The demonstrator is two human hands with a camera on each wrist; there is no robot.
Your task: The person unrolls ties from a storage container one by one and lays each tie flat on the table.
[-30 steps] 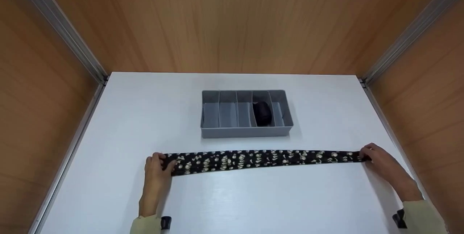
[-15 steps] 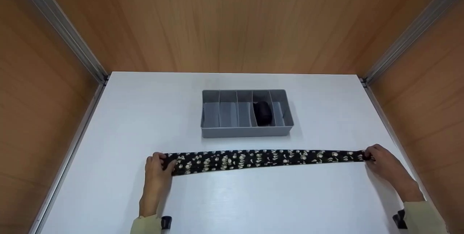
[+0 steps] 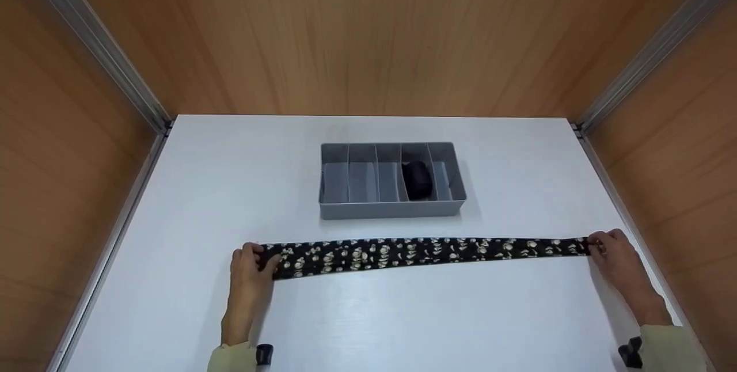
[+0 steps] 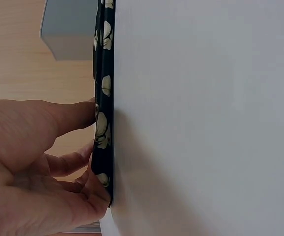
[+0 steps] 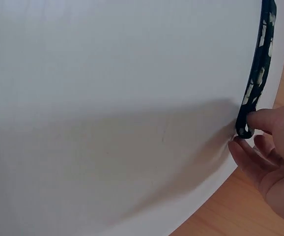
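A long, folded black cloth strip [image 3: 403, 252] with a cream print stretches sideways across the white table, broader at its left end. My left hand [image 3: 249, 268] holds that broad end, thumb on the near side and fingers at the far corner. In the left wrist view the thumb and fingertips of the left hand [image 4: 39, 157] meet the edge of the layered cloth [image 4: 103, 88]. At the narrow right end, my right hand [image 3: 619, 257] pinches the tip. The right wrist view shows the right thumb [image 5: 265, 120] against the rounded fold, fingers at its underside.
Behind the cloth stands a grey divided box [image 3: 391, 209] with several compartments. A dark rolled bundle [image 3: 417, 181] sits in the second compartment from the right. Wood-grain panels [image 3: 368, 38] enclose the white table [image 3: 230, 176] at the back and both sides.
My right hand has slid a little to the right along the cloth to its very tip, so more of the print shows there. My left hand stays in place.
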